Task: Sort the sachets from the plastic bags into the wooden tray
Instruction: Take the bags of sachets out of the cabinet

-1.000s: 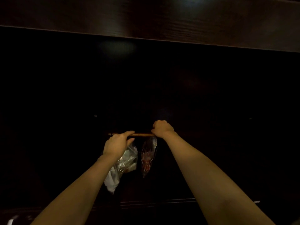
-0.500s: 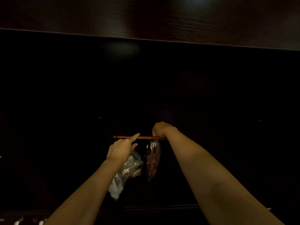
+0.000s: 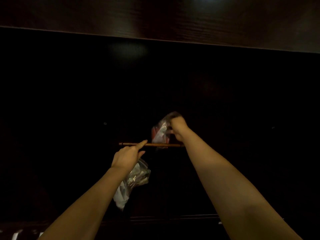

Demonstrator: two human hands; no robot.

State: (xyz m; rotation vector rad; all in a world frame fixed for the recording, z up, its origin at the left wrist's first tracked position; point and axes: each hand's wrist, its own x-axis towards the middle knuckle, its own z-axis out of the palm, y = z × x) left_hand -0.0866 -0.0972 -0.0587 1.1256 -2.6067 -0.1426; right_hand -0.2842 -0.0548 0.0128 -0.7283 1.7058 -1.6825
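One wooden tray (image 3: 152, 144) edge-on, horizontal.

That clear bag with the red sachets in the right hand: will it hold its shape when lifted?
Probably not. The clear bag looks thin and crumpled where the right hand grips it, so likely floppy. Its glossy film may be slippery. It seems light for its size.

The scene was dimly lit. A band of dark wood-grain surface (image 3: 190, 16) was seen along the top, edged by a pale line — with two soft glares of light on it. Below, a near-black surface (image 3: 69, 101) was spread out; a faint reflection (image 3: 129, 50) was caught on it — little else could be made out.
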